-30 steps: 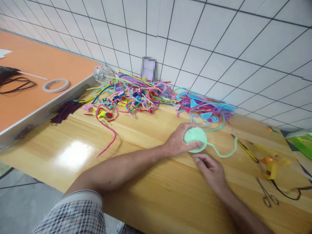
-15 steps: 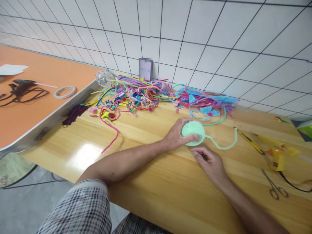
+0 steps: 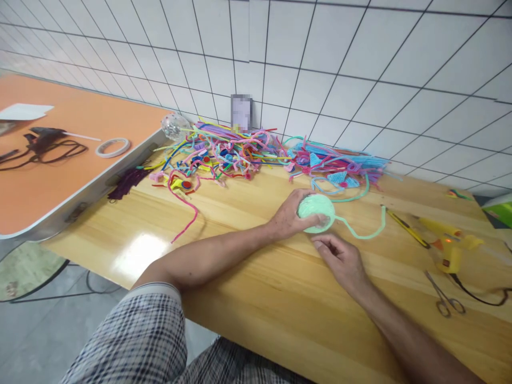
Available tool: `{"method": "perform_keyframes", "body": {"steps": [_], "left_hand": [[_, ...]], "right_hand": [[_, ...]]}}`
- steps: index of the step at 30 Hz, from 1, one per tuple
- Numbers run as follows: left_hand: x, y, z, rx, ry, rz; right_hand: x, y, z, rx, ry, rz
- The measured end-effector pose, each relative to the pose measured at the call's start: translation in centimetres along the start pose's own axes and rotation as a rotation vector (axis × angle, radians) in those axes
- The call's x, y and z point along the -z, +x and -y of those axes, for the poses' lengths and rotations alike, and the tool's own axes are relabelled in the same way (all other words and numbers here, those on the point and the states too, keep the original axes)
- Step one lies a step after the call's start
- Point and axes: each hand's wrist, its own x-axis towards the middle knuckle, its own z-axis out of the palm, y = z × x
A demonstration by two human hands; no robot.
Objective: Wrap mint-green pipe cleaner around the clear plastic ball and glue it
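Observation:
A pale green ball [image 3: 314, 208], wound round with fuzzy pipe cleaner, sits in my left hand [image 3: 291, 216]. The fingers wrap its far left side and the thumb lies across its front. From the ball's right side a loose pale green pipe cleaner tail [image 3: 362, 236] curves out over the wooden table [image 3: 256, 288] and bends up at its end. Just below the ball is my right hand [image 3: 340, 256], its fingers curled and thumb pressed in. Whether anything is inside that hand is hidden.
Heaped pipe cleaners [image 3: 228, 152] in many colours lie along the tiled wall, beside a leaning phone [image 3: 241, 113]. At right are a yellow cutter [image 3: 408, 228], a yellow glue gun [image 3: 450, 250] with its cord, and scissors [image 3: 444, 296]. White tape [image 3: 112, 148] lies on the orange table.
The camera view has shifted slightly. My left hand keeps hold of the ball, and my right hand stays curled beneath it, with little visible movement.

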Motion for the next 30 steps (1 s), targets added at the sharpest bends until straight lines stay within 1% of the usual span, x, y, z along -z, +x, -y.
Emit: {"method": "perform_keyframes", "body": {"steps": [8, 11, 12, 13, 16, 17, 18, 19, 21, 25, 30], "left_hand": [[-0.3, 0.0, 0.1, 0.016, -0.005, -0.004], [-0.3, 0.0, 0.2, 0.005, -0.004, -0.007], [-0.2, 0.0, 0.2, -0.005, -0.001, -0.008], [-0.1, 0.0, 0.2, -0.013, 0.003, -0.009], [0.2, -0.1, 0.3, -0.008, 0.027, -0.013], [0.2, -0.1, 0.3, -0.001, 0.035, -0.014], [0.3, -0.2, 0.3, 0.002, 0.044, -0.007], [0.4, -0.2, 0.3, -0.005, 0.053, -0.007], [0.4, -0.4, 0.4, -0.023, 0.066, 0.012], [0.3, -0.9, 0.4, -0.075, 0.068, 0.067], [-0.1, -1.7, 0.0, -0.15, 0.041, 0.157]], "right_hand": [[0.1, -0.1, 0.0, -0.008, -0.01, 0.011], [0.1, -0.1, -0.5, -0.062, 0.059, 0.0], [0.1, 0.0, -0.8, -0.092, 0.107, -0.039], [0.0, 0.1, -1.2, -0.121, 0.164, -0.107], [-0.2, 0.6, -2.1, -0.169, 0.35, -0.4], [-0.3, 0.8, -2.4, -0.172, 0.403, -0.471], [-0.3, 1.0, -2.5, -0.174, 0.449, -0.512], [-0.4, 1.1, -2.6, -0.17, 0.484, -0.517], [-0.4, 1.2, -2.6, -0.14, 0.509, -0.472], [-0.4, 1.0, -2.3, -0.071, 0.493, -0.36], [-0.5, 0.7, -2.0, -0.053, 0.468, -0.266]]}}
